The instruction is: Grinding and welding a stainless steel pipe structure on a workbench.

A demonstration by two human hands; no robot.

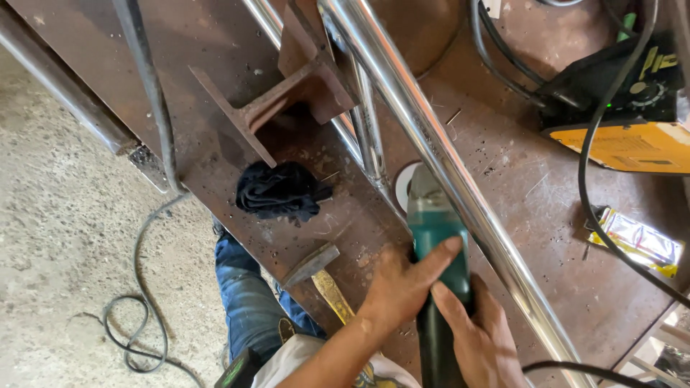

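Observation:
Both my hands grip a green angle grinder (pixel 433 223) at the lower middle. My left hand (pixel 399 284) wraps its body from the left, thumb along the top. My right hand (pixel 480 336) holds the dark rear handle from the right. The grinder's pale disc (pixel 405 184) sits at the foot of a short upright steel tube (pixel 368 129), beside a long shiny steel pipe (pixel 431 136) that runs diagonally across the rusty steel table (pixel 546 215).
A rusty I-beam offcut (pixel 287 93) and a dark rag (pixel 279 191) lie left of the tubes. A hammer (pixel 316 269) rests near the table's edge. A yellow and black welding machine (pixel 632 108) with cables stands at top right, a foil packet (pixel 640 241) below it. A cable (pixel 136 323) loops on the concrete floor.

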